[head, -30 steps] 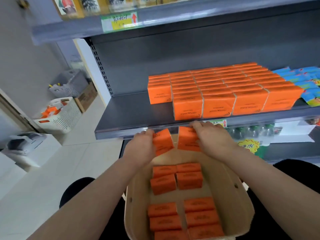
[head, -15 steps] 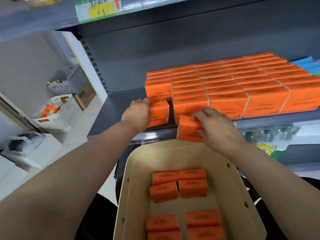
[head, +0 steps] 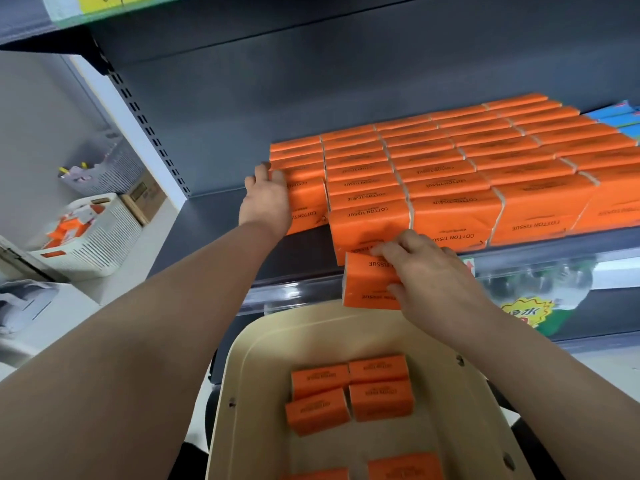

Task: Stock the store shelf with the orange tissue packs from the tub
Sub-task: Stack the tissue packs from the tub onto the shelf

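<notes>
Evidently the right hand (head: 436, 285) grips a loose pack (head: 367, 282); the left hand (head: 266, 202) covers a shelved pack (head: 308, 202), grip unclear; tub (head: 311, 320) cropped.

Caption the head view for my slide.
Left hand presses an orange tissue pack against the stocked row; right hand grips another pack at the shelf edge.

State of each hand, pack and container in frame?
left hand: flat against end pack side
end pack: standing on shelf, leftmost column
right hand: pinching loose pack
loose pack: held at shelf's front edge, unplaced
shelf: packs on right, left part bare
tub: partly full, packs lying flat
</notes>
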A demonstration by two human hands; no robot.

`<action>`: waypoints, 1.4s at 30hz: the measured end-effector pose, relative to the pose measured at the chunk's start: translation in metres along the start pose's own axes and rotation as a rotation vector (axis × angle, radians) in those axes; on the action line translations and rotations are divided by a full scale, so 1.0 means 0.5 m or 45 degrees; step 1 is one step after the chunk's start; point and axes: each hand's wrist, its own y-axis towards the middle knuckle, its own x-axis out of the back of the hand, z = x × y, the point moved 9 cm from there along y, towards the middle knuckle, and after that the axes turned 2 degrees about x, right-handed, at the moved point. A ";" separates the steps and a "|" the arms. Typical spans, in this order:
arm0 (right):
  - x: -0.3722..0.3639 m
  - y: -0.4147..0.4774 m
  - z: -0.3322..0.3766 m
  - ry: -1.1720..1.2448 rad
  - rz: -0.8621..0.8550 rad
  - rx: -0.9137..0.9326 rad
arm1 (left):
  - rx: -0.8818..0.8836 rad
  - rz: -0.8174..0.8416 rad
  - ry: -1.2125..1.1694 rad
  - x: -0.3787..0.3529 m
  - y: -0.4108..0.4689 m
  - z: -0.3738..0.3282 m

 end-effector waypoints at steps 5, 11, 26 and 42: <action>-0.004 -0.001 -0.002 0.007 0.004 0.015 | -0.018 -0.025 -0.051 -0.009 0.025 -0.012; -0.014 0.009 0.009 -0.002 0.046 0.050 | -0.022 -0.030 -0.130 0.007 -0.001 0.016; -0.010 0.006 0.168 0.042 0.097 0.203 | 0.017 0.159 -0.121 0.051 -0.276 0.203; -0.032 0.329 0.186 -0.124 0.084 0.069 | 0.035 -0.037 -0.143 0.023 -0.217 0.198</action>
